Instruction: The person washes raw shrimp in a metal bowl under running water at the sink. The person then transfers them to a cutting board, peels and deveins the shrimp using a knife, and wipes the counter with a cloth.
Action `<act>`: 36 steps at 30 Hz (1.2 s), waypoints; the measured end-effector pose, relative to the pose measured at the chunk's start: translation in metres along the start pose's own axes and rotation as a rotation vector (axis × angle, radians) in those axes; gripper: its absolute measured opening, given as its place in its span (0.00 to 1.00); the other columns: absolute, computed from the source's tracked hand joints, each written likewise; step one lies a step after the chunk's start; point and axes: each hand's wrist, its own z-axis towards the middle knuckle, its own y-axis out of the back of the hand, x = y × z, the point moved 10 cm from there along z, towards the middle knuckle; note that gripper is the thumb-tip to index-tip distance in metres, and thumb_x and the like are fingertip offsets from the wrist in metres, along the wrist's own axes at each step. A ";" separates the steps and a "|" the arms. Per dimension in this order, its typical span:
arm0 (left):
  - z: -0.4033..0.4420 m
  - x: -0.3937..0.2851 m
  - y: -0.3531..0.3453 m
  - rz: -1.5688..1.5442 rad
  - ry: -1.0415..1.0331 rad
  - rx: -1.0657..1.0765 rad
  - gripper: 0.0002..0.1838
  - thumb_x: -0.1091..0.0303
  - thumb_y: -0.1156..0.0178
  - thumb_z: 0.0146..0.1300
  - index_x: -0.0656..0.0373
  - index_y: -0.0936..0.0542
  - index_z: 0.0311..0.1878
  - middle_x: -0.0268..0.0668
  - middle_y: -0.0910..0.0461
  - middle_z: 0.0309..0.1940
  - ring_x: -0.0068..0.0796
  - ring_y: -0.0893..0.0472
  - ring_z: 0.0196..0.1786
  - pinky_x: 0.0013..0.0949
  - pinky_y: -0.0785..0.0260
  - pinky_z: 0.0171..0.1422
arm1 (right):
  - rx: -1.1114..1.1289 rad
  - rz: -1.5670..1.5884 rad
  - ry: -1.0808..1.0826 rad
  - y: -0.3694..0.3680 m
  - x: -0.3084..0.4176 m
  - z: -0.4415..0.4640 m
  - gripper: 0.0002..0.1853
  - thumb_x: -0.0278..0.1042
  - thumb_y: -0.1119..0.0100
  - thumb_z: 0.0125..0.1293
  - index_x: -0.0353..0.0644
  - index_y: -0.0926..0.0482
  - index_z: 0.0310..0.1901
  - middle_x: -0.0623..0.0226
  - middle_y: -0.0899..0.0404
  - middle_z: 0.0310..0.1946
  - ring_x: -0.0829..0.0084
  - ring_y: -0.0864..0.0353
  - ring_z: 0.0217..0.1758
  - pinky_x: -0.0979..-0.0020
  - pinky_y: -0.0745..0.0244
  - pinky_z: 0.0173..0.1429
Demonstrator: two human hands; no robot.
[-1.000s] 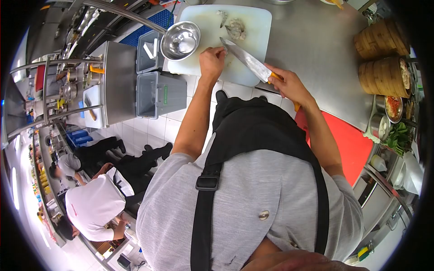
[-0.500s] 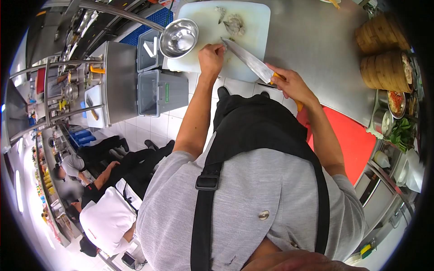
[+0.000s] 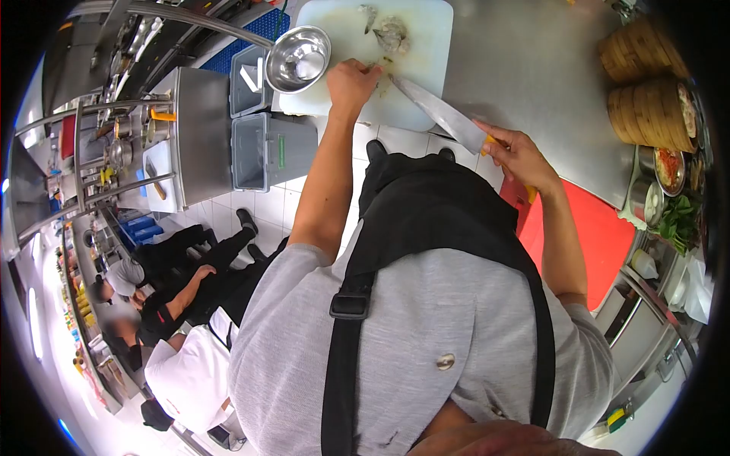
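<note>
My right hand [image 3: 518,155] is closed around the yellow handle of a large chef's knife [image 3: 441,114]. The blade points up and left, its tip over the white cutting board [image 3: 430,42]. My left hand [image 3: 353,85] is above the board, left of the knife tip, fingers pinched together; whatever they may hold is too small to make out. Beyond it lie a small heap of peeled-looking shrimp [image 3: 391,35] and a single shrimp [image 3: 368,17]. Dark scraps dot the board near my fingertips. A steel bowl [image 3: 280,62] sits by the board's left edge.
Bamboo steamers [image 3: 650,114] stand at the right of the steel counter [image 3: 525,68], near a container of chopped red food [image 3: 669,169] and green leaves [image 3: 678,222]. Grey plastic bins [image 3: 266,152] are on the left. Several people are at lower left, including one in a white shirt [image 3: 190,372].
The knife has swung back to the right, its tip away from my left fingers. My left hand has shifted slightly up and left. People at lower left have moved.
</note>
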 end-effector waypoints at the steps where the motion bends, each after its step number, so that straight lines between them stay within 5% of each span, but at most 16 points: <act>1: 0.002 0.002 -0.001 0.010 0.016 0.002 0.17 0.56 0.27 0.57 0.64 0.11 0.30 0.50 0.12 0.26 0.53 0.12 0.31 0.48 0.19 0.43 | -0.017 0.009 0.001 0.000 0.008 -0.001 0.25 0.36 0.39 0.82 0.57 0.23 0.78 0.73 0.26 0.30 0.82 0.36 0.21 0.73 0.30 0.27; 6: 0.010 0.027 -0.017 -0.108 0.106 0.059 0.16 0.58 0.28 0.54 0.64 0.09 0.32 0.49 0.12 0.25 0.51 0.12 0.30 0.45 0.18 0.42 | -0.046 0.015 -0.002 -0.006 0.015 0.007 0.26 0.37 0.38 0.82 0.59 0.23 0.78 0.75 0.27 0.29 0.82 0.36 0.23 0.72 0.31 0.27; 9: 0.015 0.042 -0.024 -0.148 0.083 0.069 0.16 0.58 0.27 0.58 0.64 0.07 0.35 0.38 0.10 0.23 0.25 0.13 0.24 0.31 0.20 0.34 | -0.035 -0.005 0.029 -0.013 0.017 0.014 0.26 0.38 0.38 0.82 0.59 0.24 0.79 0.74 0.25 0.29 0.81 0.35 0.23 0.71 0.31 0.28; 12: 0.013 0.042 -0.025 -0.177 0.127 0.128 0.14 0.61 0.28 0.59 0.65 0.06 0.36 0.36 0.10 0.23 0.21 0.13 0.25 0.28 0.20 0.34 | -0.062 -0.105 0.055 -0.015 0.019 0.022 0.26 0.39 0.39 0.82 0.59 0.24 0.79 0.70 0.23 0.28 0.78 0.34 0.22 0.68 0.29 0.31; 15: 0.012 0.045 -0.024 -0.229 0.147 0.105 0.13 0.61 0.29 0.58 0.61 0.06 0.33 0.39 0.10 0.22 0.32 0.13 0.23 0.34 0.19 0.36 | -0.106 -0.239 0.076 -0.012 0.025 0.026 0.27 0.40 0.39 0.82 0.59 0.25 0.79 0.64 0.21 0.29 0.74 0.33 0.21 0.64 0.26 0.34; 17: 0.012 0.047 -0.026 -0.265 0.160 0.104 0.13 0.61 0.29 0.58 0.62 0.07 0.33 0.39 0.10 0.22 0.31 0.13 0.23 0.33 0.19 0.35 | -0.115 -0.205 0.046 -0.010 0.031 0.021 0.27 0.41 0.39 0.81 0.59 0.25 0.79 0.60 0.19 0.30 0.71 0.31 0.21 0.62 0.25 0.38; 21: 0.012 0.048 -0.032 -0.283 0.183 0.152 0.12 0.67 0.26 0.62 0.69 0.07 0.39 0.39 0.09 0.26 0.21 0.13 0.26 0.26 0.21 0.32 | -0.106 -0.184 0.100 -0.015 0.030 0.022 0.27 0.37 0.39 0.82 0.63 0.25 0.79 0.71 0.22 0.30 0.79 0.35 0.22 0.68 0.28 0.30; 25: 0.015 0.057 -0.039 -0.340 0.223 0.154 0.10 0.70 0.26 0.62 0.71 0.09 0.39 0.41 0.10 0.26 0.22 0.12 0.26 0.25 0.21 0.31 | -0.154 -0.252 0.172 -0.011 0.027 0.023 0.27 0.39 0.39 0.81 0.61 0.25 0.79 0.65 0.16 0.33 0.74 0.28 0.24 0.66 0.24 0.38; 29: 0.011 0.059 -0.043 -0.448 0.279 0.105 0.13 0.68 0.28 0.59 0.67 0.10 0.44 0.41 0.10 0.23 0.25 0.12 0.25 0.29 0.18 0.34 | -0.050 -0.182 -0.030 -0.015 0.026 0.006 0.28 0.40 0.38 0.80 0.60 0.25 0.79 0.62 0.12 0.36 0.71 0.22 0.29 0.64 0.21 0.45; 36: 0.012 0.045 -0.036 -0.428 0.244 0.110 0.15 0.68 0.30 0.58 0.63 0.11 0.48 0.40 0.12 0.21 0.27 0.11 0.25 0.31 0.18 0.36 | -0.089 -0.185 0.064 -0.016 0.023 0.004 0.29 0.37 0.37 0.79 0.59 0.26 0.80 0.64 0.11 0.36 0.74 0.27 0.25 0.66 0.23 0.39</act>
